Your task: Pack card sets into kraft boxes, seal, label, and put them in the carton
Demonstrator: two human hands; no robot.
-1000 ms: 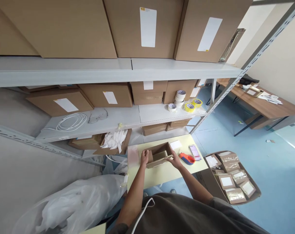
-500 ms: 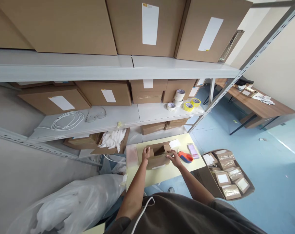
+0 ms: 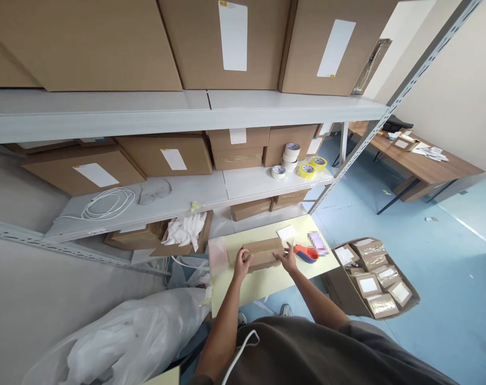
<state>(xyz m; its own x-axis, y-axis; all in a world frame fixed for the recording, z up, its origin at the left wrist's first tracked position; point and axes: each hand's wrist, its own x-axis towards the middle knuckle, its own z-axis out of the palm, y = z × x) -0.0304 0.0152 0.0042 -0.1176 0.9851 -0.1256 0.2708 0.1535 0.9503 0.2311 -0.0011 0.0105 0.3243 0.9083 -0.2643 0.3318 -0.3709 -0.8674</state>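
A small brown cardboard box (image 3: pixel 263 253) lies on the pale yellow table (image 3: pixel 249 291), its top flaps folded down. My left hand (image 3: pixel 243 263) grips the left end, fingers curled and thumb against the box. At the opposite end, my right hand (image 3: pixel 287 258) holds the box between its thumb on the near side and its fingers at the right edge. Just right of that hand sits a red and blue tape dispenser (image 3: pixel 306 253). Behind the box is a white piece of paper or card (image 3: pixel 286 232).
A large open carton (image 3: pixel 339 289) of small taped boxes stands on the floor at right. Shelving (image 3: pixel 179 117) rises ahead, bearing cartons, tape rolls (image 3: pixel 291 152) and a coiled white cable (image 3: pixel 108 204). A translucent plastic bag (image 3: pixel 146 326) bulges at left. A wooden desk (image 3: pixel 447 171) stands further right.
The box's open top has been covered by its flaps. My left hand has shifted slightly down, still at the left end; my right hand remains at the right end. The view has moved slightly.
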